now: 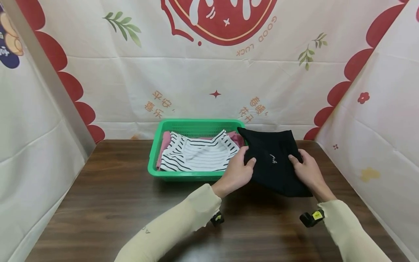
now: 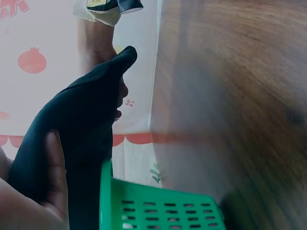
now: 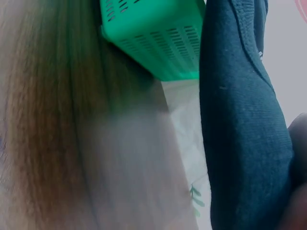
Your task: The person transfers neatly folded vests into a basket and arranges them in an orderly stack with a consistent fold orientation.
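Note:
A folded black garment (image 1: 273, 171) with a small white print hangs over the table, held up between both hands beside the basket's right end. My left hand (image 1: 236, 171) grips its left edge, thumb on the front face. On the opposite edge, my right hand (image 1: 306, 169) pinches the cloth with the thumb on top. The fingers behind the cloth are mostly hidden. In the right wrist view the garment (image 3: 244, 124) appears as a thick folded layer. Its upper left corner overlaps the rim of the green basket (image 1: 186, 174) in the head view.
Inside the basket lie a black-and-white striped garment (image 1: 203, 153) and pink cloth (image 1: 165, 140) under it. The basket stands at the back of the brown wooden table (image 1: 108, 203). Printed white curtains (image 1: 196, 91) enclose the back and sides.

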{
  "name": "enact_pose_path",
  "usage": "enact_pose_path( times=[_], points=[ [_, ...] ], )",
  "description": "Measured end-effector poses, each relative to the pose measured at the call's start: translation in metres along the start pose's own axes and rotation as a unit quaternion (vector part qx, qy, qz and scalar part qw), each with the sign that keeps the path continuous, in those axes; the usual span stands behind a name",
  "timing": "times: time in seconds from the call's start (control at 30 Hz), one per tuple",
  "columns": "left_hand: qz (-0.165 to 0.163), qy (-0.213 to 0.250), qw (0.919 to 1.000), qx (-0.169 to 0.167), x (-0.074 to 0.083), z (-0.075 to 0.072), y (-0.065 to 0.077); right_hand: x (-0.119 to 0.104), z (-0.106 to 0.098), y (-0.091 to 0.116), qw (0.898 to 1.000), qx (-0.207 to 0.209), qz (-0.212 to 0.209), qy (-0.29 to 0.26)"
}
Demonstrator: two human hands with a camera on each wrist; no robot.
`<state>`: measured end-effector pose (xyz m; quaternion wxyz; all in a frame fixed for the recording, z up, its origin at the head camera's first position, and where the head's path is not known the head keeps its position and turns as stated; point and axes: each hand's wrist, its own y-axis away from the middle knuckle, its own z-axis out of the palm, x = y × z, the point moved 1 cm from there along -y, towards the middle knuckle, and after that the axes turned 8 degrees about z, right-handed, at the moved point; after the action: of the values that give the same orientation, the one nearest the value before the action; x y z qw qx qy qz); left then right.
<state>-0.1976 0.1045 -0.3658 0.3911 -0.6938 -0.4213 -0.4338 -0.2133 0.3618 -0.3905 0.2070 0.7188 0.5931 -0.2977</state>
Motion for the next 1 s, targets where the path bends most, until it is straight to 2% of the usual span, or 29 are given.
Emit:
enact_pose_path(
  times=[0.17,0.5,0.8,1.0],
  points=[
    [0.008,0.001,0.9999,0.012,0.001,-0.014,0.000,-0.012,0.004,-0.004,1.000,0.006,-0.011,-0.007],
    [-0.010,0.023,0.9995,0.019,-0.008,-0.043,0.003,-0.040,0.010,-0.008,0.999,0.015,-0.032,-0.015],
    [-0.007,0.030,0.9990,0.032,-0.015,-0.067,0.007,-0.061,0.020,-0.013,0.998,0.011,-0.052,-0.025],
    [-0.027,0.026,0.9983,0.044,-0.021,-0.080,0.010,-0.076,0.028,-0.016,0.998,0.005,-0.061,-0.020]
  ],
)
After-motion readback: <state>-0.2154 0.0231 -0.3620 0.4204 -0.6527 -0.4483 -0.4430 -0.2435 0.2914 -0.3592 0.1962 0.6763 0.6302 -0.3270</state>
